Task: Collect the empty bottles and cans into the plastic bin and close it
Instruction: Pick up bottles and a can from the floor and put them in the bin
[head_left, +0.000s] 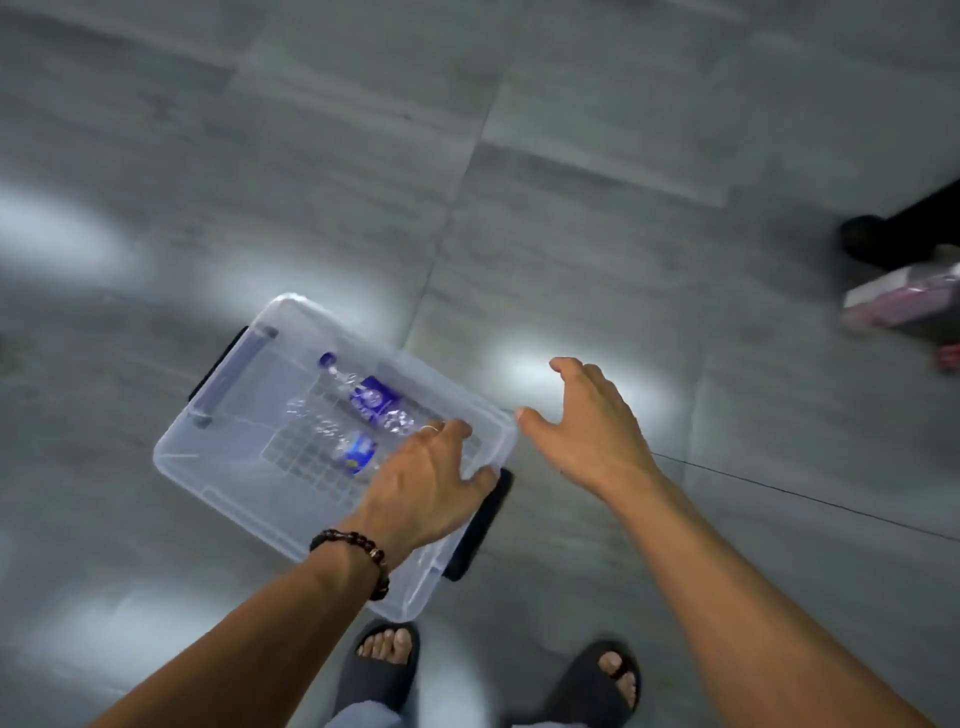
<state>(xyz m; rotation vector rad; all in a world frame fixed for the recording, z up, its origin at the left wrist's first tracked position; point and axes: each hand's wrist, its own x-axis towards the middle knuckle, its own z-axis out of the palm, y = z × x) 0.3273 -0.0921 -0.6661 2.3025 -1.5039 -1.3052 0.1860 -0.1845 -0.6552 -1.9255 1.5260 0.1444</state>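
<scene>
2 bottles (363, 415) lie under the bin's (208, 462) lid. My left hand (431, 483) presses it flat; right hand (592, 426) hovers spread. Latching looks left.

Clear lidded bin (218, 457) holding two bottles (371, 402)

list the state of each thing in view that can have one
clear plastic bin: on the grey floor, clear lid on top, left hand pressing it
black latch handles: one at each end, locked or not cannot be told
two clear plastic bottles with blue labels: lying on their sides inside
left hand: flat on the lid, fingers spread
right hand: open, empty, beside the bin
</scene>
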